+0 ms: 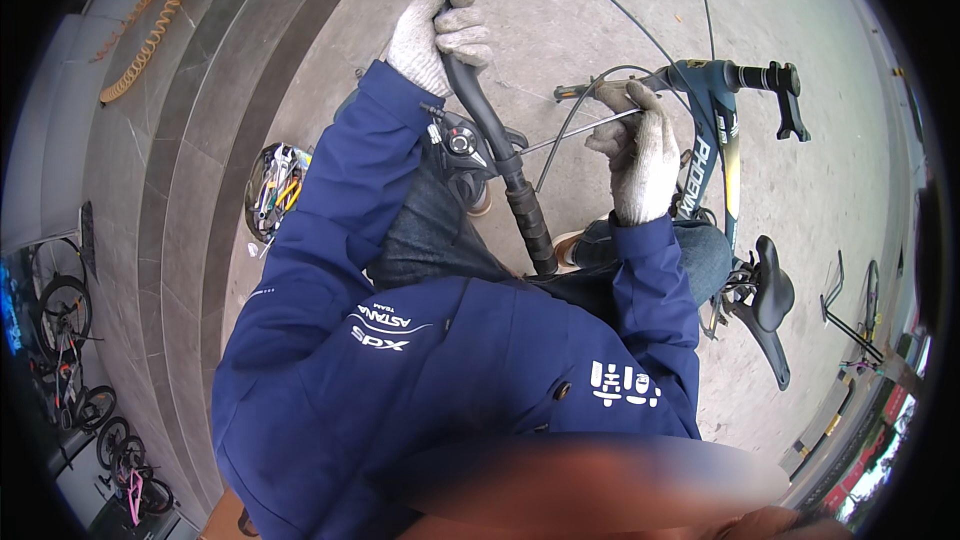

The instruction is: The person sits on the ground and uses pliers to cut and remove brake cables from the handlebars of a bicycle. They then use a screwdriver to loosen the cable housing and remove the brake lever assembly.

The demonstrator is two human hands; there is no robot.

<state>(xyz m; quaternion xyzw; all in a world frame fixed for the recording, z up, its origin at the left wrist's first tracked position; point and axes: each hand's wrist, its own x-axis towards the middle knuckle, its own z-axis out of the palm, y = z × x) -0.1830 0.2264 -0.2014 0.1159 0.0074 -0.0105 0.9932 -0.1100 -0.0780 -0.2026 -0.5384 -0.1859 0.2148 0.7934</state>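
My left hand (440,37), in a whitish work glove, is closed around the upper part of a black bicycle handlebar (474,100). The bar slants down past my knees to a ribbed black grip (528,222). Beside the bar's middle sits a shifter with a round dial (462,141). My right hand (640,152), gloved too, pinches a thin silver metal rod (575,134). Its far end meets the handlebar near the shifter; the exact contact is too small to make out. Black cables (567,120) loop between the bar and my right hand.
A dark blue and yellow bicycle frame (708,130) stands at my right, with a black saddle (773,285) behind. A container of tools (274,190) lies by the grey steps (190,140) at left. An orange coiled hose (150,40) is farther up. Several bicycles (65,330) stand lower left.
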